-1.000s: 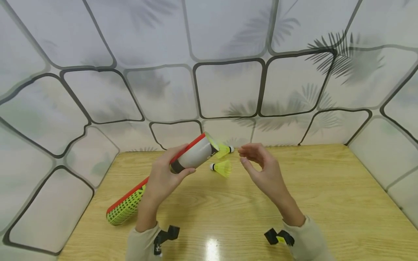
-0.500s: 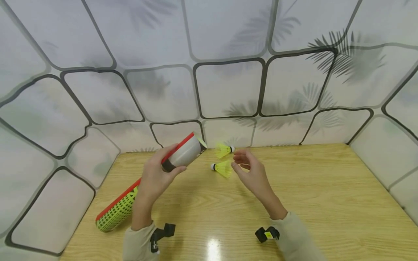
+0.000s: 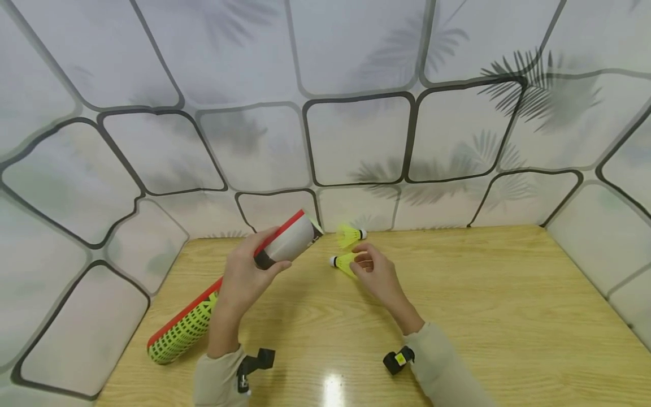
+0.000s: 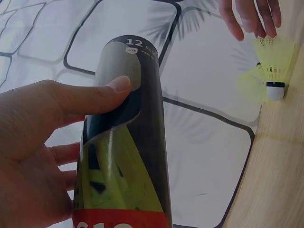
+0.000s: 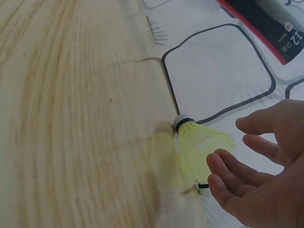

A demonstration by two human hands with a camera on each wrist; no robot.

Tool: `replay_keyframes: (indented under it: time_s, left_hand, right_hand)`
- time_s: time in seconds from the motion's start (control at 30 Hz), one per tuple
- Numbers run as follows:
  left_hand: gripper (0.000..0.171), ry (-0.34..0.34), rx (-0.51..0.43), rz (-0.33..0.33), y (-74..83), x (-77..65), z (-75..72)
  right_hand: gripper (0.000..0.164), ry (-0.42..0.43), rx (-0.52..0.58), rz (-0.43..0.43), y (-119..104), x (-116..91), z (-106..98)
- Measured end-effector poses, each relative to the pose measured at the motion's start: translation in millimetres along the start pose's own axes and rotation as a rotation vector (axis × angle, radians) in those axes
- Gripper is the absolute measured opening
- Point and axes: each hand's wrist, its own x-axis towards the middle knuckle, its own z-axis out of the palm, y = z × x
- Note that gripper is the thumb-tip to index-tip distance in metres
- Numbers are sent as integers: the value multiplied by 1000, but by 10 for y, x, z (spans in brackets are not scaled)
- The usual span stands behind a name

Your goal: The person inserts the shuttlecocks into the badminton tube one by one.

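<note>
My left hand (image 3: 244,277) grips a shuttlecock tube (image 4: 126,180) printed in grey, black, red and yellow-green, holding it tilted with its upper end toward the right. In the left wrist view the thumb lies across the tube's front. Two yellow shuttlecocks with white corks lie near the back of the table: the nearer shuttlecock (image 3: 343,263) has its cork to the left, the farther shuttlecock (image 3: 348,235) its cork to the right. My right hand (image 3: 378,277) is at the nearer one's skirt, thumb and fingers apart and loosely bent. In the right wrist view the fingertips (image 5: 216,161) overlap that skirt.
The wooden table (image 3: 483,294) extends to the right and toward me. A pale patterned fabric wall (image 3: 356,138) rises right behind its back edge, and similar fabric stands at both sides. Each wrist bears a black strap mount (image 3: 399,359).
My right hand has moved left and down to the nearer shuttlecock. The left hand has shifted a little left with the tube, whose mouth now stands farther from the shuttlecocks.
</note>
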Motion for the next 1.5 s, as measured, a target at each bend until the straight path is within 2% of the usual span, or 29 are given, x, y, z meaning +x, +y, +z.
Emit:
replay_keyframes:
  time_s: [0.3,0.5,0.63,0.97,1.27,1.5]
  left_hand:
    - [73,-12,7,5,-27,4,19]
    - [72,-21,9,0,-24,8,27]
    - [71,-23,11,8,7,15,30]
    - [71,-12,-9,50,79,15,42]
    - [73,-5,-74,84,202,1,33]
    - [72,-11,-138,117,334,-14,54]
  right_hand:
    - [23,-19,-44,38,55,60,162]
    - [19,8,-55,42,38,57,135]
    - [17,20,-42,48,19,43,30]
    - [15,56,-36,-36,-105,12,-275]
    - [16,121,-20,-171,-340,-22,-591]
    - [17,166,14,-219,-587,-82,-851]
